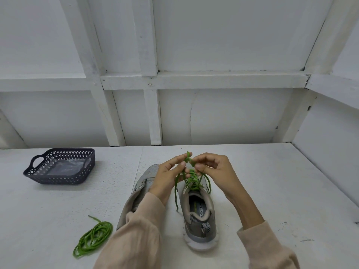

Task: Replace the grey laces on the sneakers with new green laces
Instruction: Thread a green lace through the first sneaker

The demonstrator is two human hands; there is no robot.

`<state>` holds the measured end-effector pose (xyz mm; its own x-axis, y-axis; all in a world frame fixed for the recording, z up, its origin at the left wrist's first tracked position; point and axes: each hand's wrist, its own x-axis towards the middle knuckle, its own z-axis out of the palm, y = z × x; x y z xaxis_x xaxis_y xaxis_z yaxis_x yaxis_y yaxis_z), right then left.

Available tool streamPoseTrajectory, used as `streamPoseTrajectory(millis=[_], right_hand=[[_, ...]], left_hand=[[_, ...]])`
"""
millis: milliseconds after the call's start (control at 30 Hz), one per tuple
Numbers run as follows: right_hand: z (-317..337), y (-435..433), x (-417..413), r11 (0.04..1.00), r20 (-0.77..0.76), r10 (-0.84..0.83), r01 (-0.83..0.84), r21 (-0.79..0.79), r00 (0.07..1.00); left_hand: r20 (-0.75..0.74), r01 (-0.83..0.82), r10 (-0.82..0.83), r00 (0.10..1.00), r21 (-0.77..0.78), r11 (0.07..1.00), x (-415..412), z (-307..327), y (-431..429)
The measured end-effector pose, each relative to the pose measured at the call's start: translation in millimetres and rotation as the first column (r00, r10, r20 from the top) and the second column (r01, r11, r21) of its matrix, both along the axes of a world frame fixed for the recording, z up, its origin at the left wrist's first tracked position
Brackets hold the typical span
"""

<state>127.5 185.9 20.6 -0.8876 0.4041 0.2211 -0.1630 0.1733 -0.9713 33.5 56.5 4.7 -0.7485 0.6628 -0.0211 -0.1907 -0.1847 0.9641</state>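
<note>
Two grey sneakers stand side by side on the white table, toes pointing away from me. The right sneaker [200,220] is threaded with a green lace [192,180]. My left hand [169,175] and my right hand [211,171] meet above its eyelets, each pinching a part of that lace; loose ends hang down on both sides. The left sneaker [144,181] is partly hidden under my left forearm, so its lacing cannot be seen. A second green lace [93,237] lies coiled on the table at the front left.
A dark perforated basket [60,167] with a clear plastic bag inside sits at the back left of the table [272,181]. A white panelled wall rises right behind the table and along its right side.
</note>
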Motion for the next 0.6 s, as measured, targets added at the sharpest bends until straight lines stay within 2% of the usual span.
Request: streamPoseTrajectory(millis=[133, 233, 300, 400, 533, 600], right_hand=[[-1, -7, -2, 0.996, -0.023, -0.054, 0.053, -0.066, 0.998], [-2, -6, -2, 0.992, 0.001, -0.083, 0.083, -0.1, 0.997], [-3, -3, -1, 0.998, 0.016, -0.055, 0.055, -0.027, 0.998], [-6, -3, -1, 0.99, -0.049, -0.05, 0.056, 0.13, 0.998], [-14, 0, -2, 0.971, -0.153, -0.213, 0.226, 0.078, 0.965], [-20, 0, -4, 0.945, -0.154, -0.297, 0.313, 0.092, 0.942]], left_hand=[[-0.004, 0.014, -0.013, 1.0, 0.028, 1.0, 3, 4, 1], [0.054, -0.02, 0.017, 0.998, 0.05, 0.999, 4, 6, -2], [0.092, -0.022, 0.018, 0.996, 0.043, 0.999, 4, 6, -4], [0.09, 0.007, -0.006, 0.996, -0.007, 1.0, 3, 3, -5], [0.098, 0.032, -0.034, 0.995, 0.017, 0.999, 6, -5, -6], [-0.024, 0.007, -0.008, 1.0, -0.055, 0.998, 6, -10, -6]])
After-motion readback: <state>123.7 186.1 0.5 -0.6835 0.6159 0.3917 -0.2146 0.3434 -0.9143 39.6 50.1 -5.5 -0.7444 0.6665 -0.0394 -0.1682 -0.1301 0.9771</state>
